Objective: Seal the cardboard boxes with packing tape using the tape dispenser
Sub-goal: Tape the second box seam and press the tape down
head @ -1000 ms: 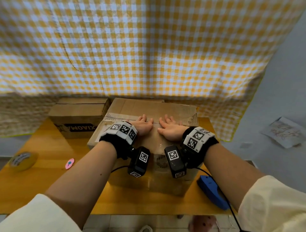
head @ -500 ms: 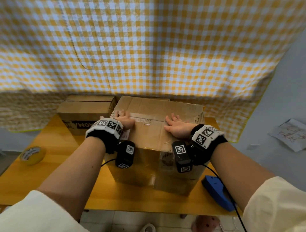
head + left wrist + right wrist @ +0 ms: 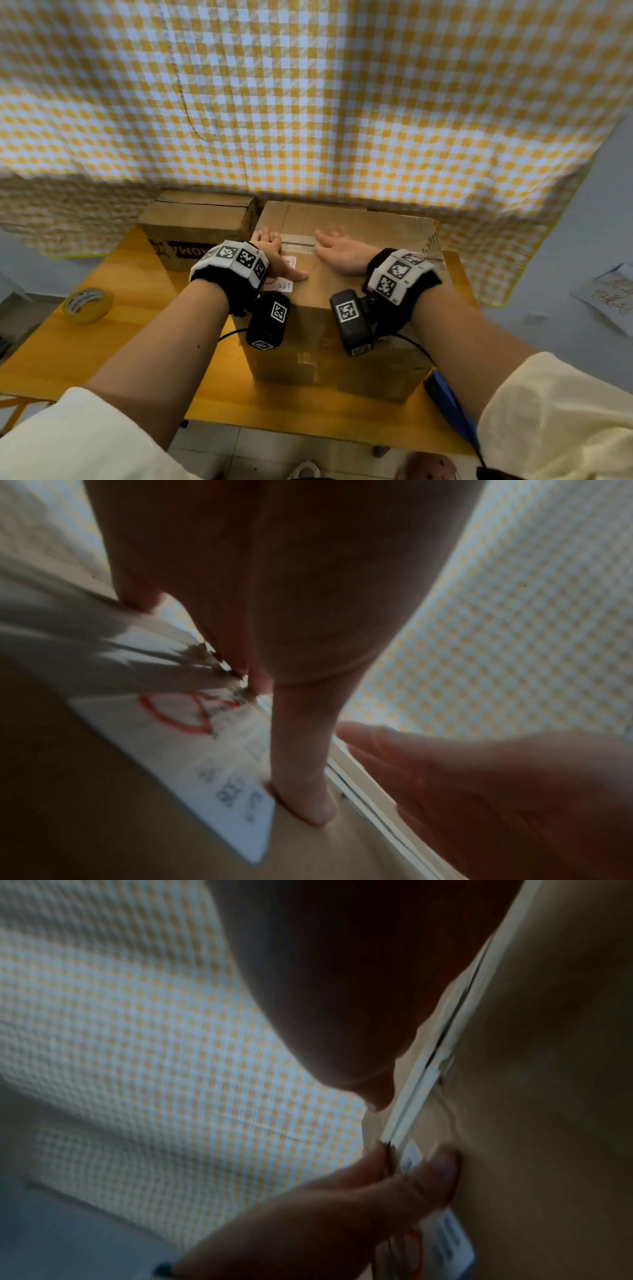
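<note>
A large cardboard box [image 3: 346,359] stands in the middle of the wooden table [image 3: 102,342]. Both hands lie flat on its closed top, on the seam [image 3: 298,241] between the flaps. My left hand [image 3: 272,255] rests at the seam's left end, with its thumb straight on a white label [image 3: 192,764]. My right hand [image 3: 339,250] presses down just to the right of it, fingers straight. Neither hand holds anything. The blue tape dispenser [image 3: 448,404] lies on the table right of the box, mostly hidden by my right forearm.
A smaller cardboard box [image 3: 198,219] stands behind and to the left, touching the large one. A yellow tape roll [image 3: 87,305] lies near the table's left edge. A yellow gingham cloth [image 3: 308,102] hangs close behind. A sheet of paper [image 3: 609,301] lies on the floor at right.
The hands slid apart along the seam, the left one to the box's left edge. The right hand has since come back towards the left one.
</note>
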